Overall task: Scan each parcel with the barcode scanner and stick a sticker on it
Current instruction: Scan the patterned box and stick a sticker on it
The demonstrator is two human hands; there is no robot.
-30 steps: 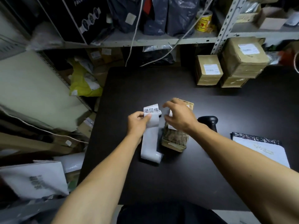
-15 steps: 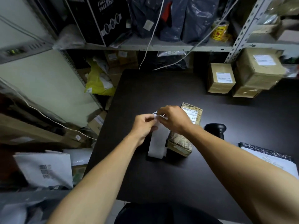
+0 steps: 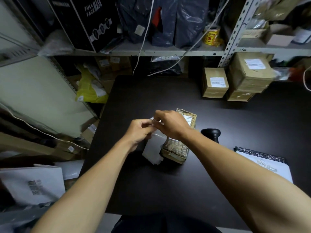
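Observation:
A small brown printed parcel (image 3: 178, 148) with a white label lies in the middle of the dark table (image 3: 168, 182). A white strip of sticker backing (image 3: 152, 148) hangs down just left of it. My left hand (image 3: 139, 132) pinches the top of that strip. My right hand (image 3: 170, 125) meets it from the right, fingertips closed on the strip's top edge, above the parcel. The sticker itself is hidden between my fingers. The black barcode scanner (image 3: 211, 133) stands on the table right of the parcel, apart from both hands.
A white and black mailer bag (image 3: 262, 162) lies at the table's right. Taped cardboard boxes (image 3: 215, 83) (image 3: 249, 74) stand at the far right edge. Metal shelving (image 3: 151, 52) with dark bags and a yellow tape roll (image 3: 212, 35) rises behind. Packages pile on the floor at left.
The printed sticker that showed at the strip's top is now covered by my fingers. My right hand has moved from the parcel to join the left on the strip. The camera tilted.

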